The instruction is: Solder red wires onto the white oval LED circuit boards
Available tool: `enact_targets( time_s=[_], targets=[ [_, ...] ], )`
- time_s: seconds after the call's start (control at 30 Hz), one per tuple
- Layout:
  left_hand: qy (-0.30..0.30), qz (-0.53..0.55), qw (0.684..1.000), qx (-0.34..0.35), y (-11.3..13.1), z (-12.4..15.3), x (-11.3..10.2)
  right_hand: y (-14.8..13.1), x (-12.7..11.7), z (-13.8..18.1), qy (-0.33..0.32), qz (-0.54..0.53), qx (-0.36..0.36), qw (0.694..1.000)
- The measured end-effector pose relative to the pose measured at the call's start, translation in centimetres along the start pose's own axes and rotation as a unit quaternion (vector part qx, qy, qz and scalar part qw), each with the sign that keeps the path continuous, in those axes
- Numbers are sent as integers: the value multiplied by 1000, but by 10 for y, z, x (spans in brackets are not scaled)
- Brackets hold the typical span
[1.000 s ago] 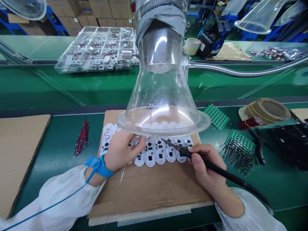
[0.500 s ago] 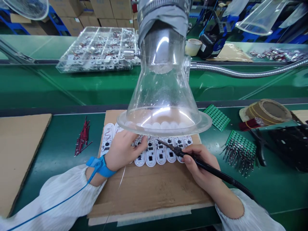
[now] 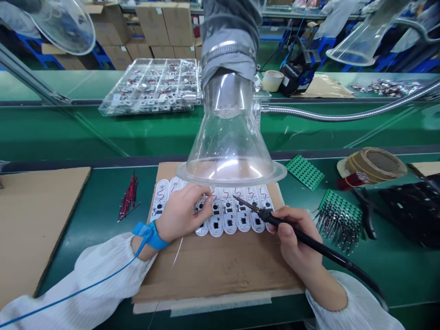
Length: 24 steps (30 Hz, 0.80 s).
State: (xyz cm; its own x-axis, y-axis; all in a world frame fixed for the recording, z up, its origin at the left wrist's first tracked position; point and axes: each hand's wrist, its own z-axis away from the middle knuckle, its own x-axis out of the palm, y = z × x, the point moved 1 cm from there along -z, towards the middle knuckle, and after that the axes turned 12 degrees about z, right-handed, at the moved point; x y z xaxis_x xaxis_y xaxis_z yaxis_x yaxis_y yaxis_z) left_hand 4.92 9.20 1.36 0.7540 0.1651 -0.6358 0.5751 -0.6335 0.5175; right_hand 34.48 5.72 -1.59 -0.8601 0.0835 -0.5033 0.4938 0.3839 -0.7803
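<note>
A row of several white oval circuit boards lies on a cardboard sheet under a clear fume funnel. My left hand, with a blue wrist strap, rests on the left boards, fingers pinched on a thin solder wire that trails toward me. My right hand grips a black soldering iron like a pen. Its tip hovers over the boards near the middle of the row.
A bundle of red wires lies left of the cardboard. Another cardboard sheet is far left. Green pin boards, a tape roll and black tools sit at right. A clear parts tray stands on the far conveyor.
The view tilted up slightly, so more of the boards shows below the funnel. The iron tip shifted a little along the row; my left hand stayed on the boards.
</note>
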Motion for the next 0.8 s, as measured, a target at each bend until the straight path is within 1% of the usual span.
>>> enact_targets(
  time_s=[0.03,0.1,0.17,0.27,0.33,0.43,0.5,0.57,0.63,0.67,0.7,0.73,0.8],
  targets=[
    [-1,6,1000,1,4,-1,-2,-1,-1,-1,12,-19,-12,1000],
    [-17,35,999,4,14,-3,-7,-6,-1,-8,10,-24,-51,998],
    [-53,81,995,12,27,-2,-10,-14,1,-17,-21,25,-101,994],
    [-95,143,985,21,48,2,-11,-26,7,-27,-68,118,-170,976],
    [-98,166,981,13,59,7,-10,-32,13,-27,-80,158,-218,960],
    [-80,180,980,-20,67,19,-9,-39,19,-24,-94,223,-273,931],
    [-79,188,977,-67,68,30,-12,-44,18,-21,-99,271,-298,910],
    [-91,201,966,-134,68,45,-17,-47,14,-20,-110,313,-330,884],
    [-100,212,951,-201,64,59,-27,-47,8,-20,-128,338,-359,860],
    [-99,214,946,-222,61,65,-33,-46,5,-20,-135,344,-367,853],
    [-95,212,945,-231,57,69,-41,-44,2,-20,-138,346,-372,850],
    [-89,206,948,-225,52,71,-50,-42,0,-22,-137,342,-375,851],
    [-68,180,966,-175,38,69,-70,-37,-3,-26,-128,315,-385,858]
  ],
)
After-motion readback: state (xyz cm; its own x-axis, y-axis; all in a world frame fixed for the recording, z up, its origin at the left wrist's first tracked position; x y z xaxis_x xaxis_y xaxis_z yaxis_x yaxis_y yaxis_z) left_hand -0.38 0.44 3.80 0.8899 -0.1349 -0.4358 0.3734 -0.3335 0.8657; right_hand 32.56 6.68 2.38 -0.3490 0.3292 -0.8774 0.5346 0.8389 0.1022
